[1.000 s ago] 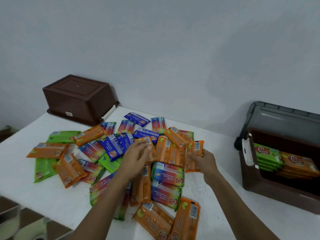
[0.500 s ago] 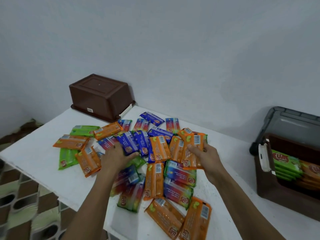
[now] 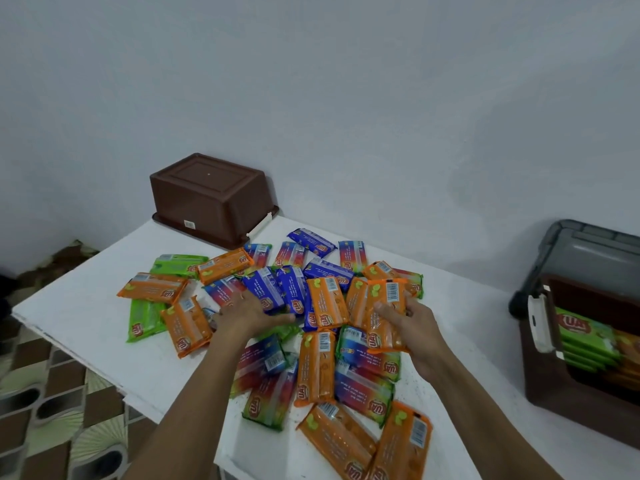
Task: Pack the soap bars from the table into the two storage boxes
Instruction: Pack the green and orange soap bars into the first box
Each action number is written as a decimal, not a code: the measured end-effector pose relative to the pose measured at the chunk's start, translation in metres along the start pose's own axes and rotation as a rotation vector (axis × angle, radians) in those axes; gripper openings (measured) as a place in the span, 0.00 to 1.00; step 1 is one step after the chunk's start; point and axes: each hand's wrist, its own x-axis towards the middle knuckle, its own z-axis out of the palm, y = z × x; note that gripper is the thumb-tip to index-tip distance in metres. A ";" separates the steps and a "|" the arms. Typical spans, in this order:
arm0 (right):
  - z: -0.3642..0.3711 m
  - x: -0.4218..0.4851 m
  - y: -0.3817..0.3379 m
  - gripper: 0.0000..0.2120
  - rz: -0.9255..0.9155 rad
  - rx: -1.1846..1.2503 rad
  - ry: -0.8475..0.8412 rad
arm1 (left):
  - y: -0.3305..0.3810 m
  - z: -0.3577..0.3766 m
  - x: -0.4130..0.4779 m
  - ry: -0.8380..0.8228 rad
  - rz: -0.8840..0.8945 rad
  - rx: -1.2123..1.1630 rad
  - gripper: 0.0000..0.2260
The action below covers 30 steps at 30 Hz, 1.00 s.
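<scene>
Right hand [image 3: 417, 327] pinches orange film-wrapped soap bar [image 3: 386, 306] — likely light, stiff, slick; grip across long edges. Left hand [image 3: 247, 313] spread flat on pile [image 3: 322, 303].

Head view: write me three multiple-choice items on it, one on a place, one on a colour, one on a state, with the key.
1. Where does the upturned brown box stand?
A. On the table's far corner, by the wall
B. On the floor
C. Atop the soap pile
2. What colour is the soap bar gripped by the right hand?
A. Blue
B. Green
C. Orange
3. How is the storage box at the right?
A. Lidded shut
B. Open, bars inside
C. Open, empty
Key: 1 A, it sits bottom up near the wall; 2 C, its orange wrapper shows between thumb and fingers; 3 B, green bars lie stacked inside.
</scene>
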 end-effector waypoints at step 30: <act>-0.008 -0.009 -0.001 0.11 0.034 -0.033 0.019 | 0.023 -0.023 -0.025 0.164 0.017 0.076 0.46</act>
